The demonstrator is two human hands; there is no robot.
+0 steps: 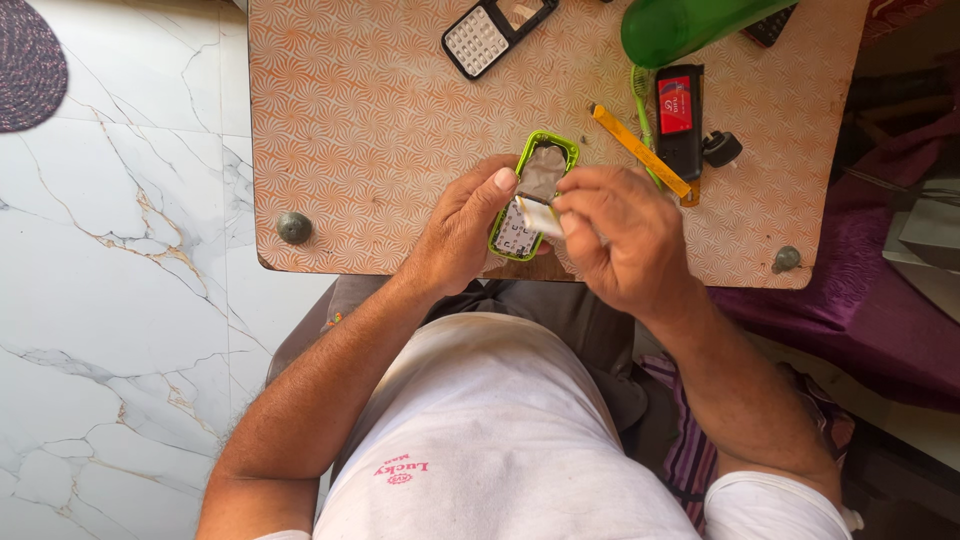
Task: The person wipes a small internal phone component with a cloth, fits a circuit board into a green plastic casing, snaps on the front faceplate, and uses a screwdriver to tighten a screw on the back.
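Pretty simple setup here: white marble floor (120,300) with brownish veins, a small table (370,130) topped in an orange swirl pattern, a dark woven mat (28,65) off in the corner, purple cloth (870,300) along one side. Soft daylight.

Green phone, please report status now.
Left hand holds green phone at table edge. Right hand pinches small white piece over its keypad. Nothing in the way.

My left hand (462,225) covers one side of the green phone (533,192). My right hand (618,240) hides the phone's bottom corner and most of the small white piece (538,216) I pinch. The green bottle (690,25) and the purple mat (28,62) are cut off by the edge.
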